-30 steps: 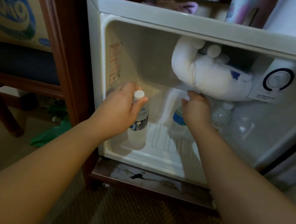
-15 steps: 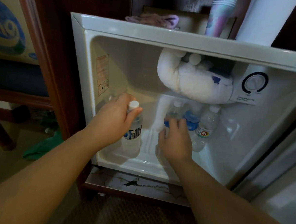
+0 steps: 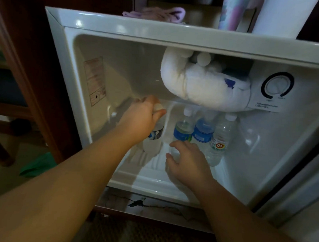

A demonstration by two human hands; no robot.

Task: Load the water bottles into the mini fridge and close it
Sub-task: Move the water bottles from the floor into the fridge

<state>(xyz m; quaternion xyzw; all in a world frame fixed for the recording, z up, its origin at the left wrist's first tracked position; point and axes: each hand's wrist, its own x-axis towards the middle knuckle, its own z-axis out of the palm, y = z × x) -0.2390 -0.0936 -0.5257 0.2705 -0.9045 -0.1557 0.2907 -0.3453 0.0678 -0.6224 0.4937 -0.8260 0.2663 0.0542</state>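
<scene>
The white mini fridge (image 3: 108, 25) stands open. Near its left wall my left hand (image 3: 140, 119) is closed around the neck of a clear water bottle (image 3: 154, 137) that stands upright on the fridge floor. Three more bottles stand in a row at the back: a blue-labelled one (image 3: 182, 131), a darker blue-labelled one (image 3: 203, 132) and one with a white label (image 3: 221, 142). My right hand (image 3: 188, 160) hovers low in front of the first blue-labelled bottle, fingers apart. It hides that bottle's base, so I cannot tell whether they touch.
A frost-caked freezer box (image 3: 204, 86) hangs over the back bottles, beside the temperature dial (image 3: 278, 85). The fridge door (image 3: 301, 189) stands open at the right. A purple cloth (image 3: 158, 13) and cups lie on top. A dark wooden frame (image 3: 31, 74) flanks the left.
My right hand has let go of the blue-labelled bottle and dropped back toward the front. My left hand has pushed its bottle deeper into the fridge.
</scene>
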